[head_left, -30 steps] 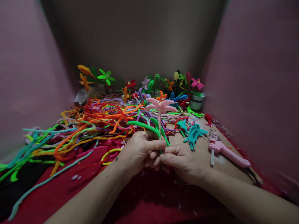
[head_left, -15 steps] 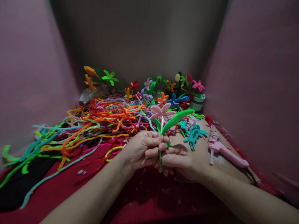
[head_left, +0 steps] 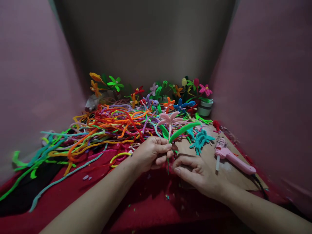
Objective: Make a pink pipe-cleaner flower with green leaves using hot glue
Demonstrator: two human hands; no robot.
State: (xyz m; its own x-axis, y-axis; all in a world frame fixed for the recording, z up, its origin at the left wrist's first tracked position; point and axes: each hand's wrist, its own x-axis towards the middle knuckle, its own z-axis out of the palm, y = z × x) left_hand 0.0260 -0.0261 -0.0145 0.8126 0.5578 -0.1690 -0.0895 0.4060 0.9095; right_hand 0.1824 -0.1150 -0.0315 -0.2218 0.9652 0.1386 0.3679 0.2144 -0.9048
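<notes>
My left hand (head_left: 153, 154) is closed, thumb and fingers pinching the green stem of a pink pipe-cleaner flower (head_left: 170, 119). The flower stands upright above the fingers, with long green leaves (head_left: 184, 131) spreading from its stem. Below the grip, the thin stem end pokes out downward. Just right of that end is my right hand (head_left: 195, 172), its fingers curled and the thumb drawn against the index finger. Whatever lies between those fingertips, if anything, is too small to make out.
Loose coloured pipe cleaners (head_left: 109, 120) are heaped at left and centre. A pink glue gun (head_left: 234, 159) lies on a brown board (head_left: 209, 178) beside teal pipe-cleaner pieces (head_left: 201, 139). Finished flowers (head_left: 115, 83) and a pale pot (head_left: 205, 107) line the back.
My right hand has moved off the stem, a little to the right and down. My left hand keeps its pinch on the flower. The view has shifted slightly.
</notes>
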